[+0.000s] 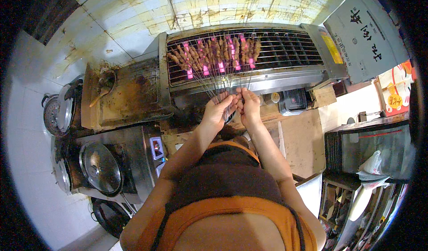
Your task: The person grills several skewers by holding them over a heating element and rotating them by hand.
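Observation:
Several meat skewers [214, 53] lie fanned out over the left and middle part of a long metal grill [291, 50], above pink glowing spots. Their thin metal sticks run down towards me and gather at the near edge. My left hand [219, 107] is closed around the bundle of stick ends, thumb on top. Close beside it on the right, my right hand [248, 104] pinches the ends of a few sticks at the right side of the fan. The fingertips of both hands nearly meet, and their exact hold there is partly hidden.
A greasy metal griddle [133, 94] with a wooden-handled tool [98, 98] adjoins the grill's left. Nearer stands a lidded pan [100, 167]. Right of my hands are a small jar [275, 98] and a clear plastic container [293, 102]. A cardboard sheet [302, 137] and glass case [378, 147] lie farther right.

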### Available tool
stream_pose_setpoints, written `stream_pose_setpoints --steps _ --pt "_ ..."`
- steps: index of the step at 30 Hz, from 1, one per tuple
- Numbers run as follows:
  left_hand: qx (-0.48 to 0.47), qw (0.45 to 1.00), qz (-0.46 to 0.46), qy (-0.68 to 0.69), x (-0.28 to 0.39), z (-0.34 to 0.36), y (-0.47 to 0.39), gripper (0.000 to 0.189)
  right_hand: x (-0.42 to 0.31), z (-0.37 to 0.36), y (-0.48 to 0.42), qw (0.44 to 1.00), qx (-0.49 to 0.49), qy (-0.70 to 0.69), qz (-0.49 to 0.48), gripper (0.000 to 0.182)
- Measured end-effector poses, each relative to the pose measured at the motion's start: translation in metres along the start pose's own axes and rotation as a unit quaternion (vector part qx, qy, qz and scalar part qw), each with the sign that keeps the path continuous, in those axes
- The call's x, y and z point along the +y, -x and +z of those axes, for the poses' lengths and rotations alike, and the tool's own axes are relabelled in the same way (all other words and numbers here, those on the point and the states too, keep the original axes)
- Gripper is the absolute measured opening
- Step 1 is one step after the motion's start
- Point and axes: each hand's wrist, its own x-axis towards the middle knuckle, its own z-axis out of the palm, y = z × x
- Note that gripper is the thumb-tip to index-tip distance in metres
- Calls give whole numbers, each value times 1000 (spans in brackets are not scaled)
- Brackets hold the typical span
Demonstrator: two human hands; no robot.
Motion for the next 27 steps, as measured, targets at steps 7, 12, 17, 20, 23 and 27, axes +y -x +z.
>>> stream_pose_setpoints --steps 7,12,17,20,23,27 --pt "-8 1000 -5 -17 1 -1 -4 14 10 0 2 999 -29 24 12 27" --pt "-12 997 -40 59 7 1 0 15 -3 2 9 998 -42 39 32 30" --pt "-6 999 -43 -2 3 -7 -4 20 -7 -4 5 998 -19 55 28 34" --pt "-11 999 -37 -29 2 -3 -3 15 -3 -11 -3 997 -45 50 34 34" --pt "-13 999 -27 -14 1 4 -4 11 -5 -11 -3 995 -66 49 52 34" --pt "3 1000 -27 9 -2 1 -10 11 -8 -8 1 993 -68 61 72 31"
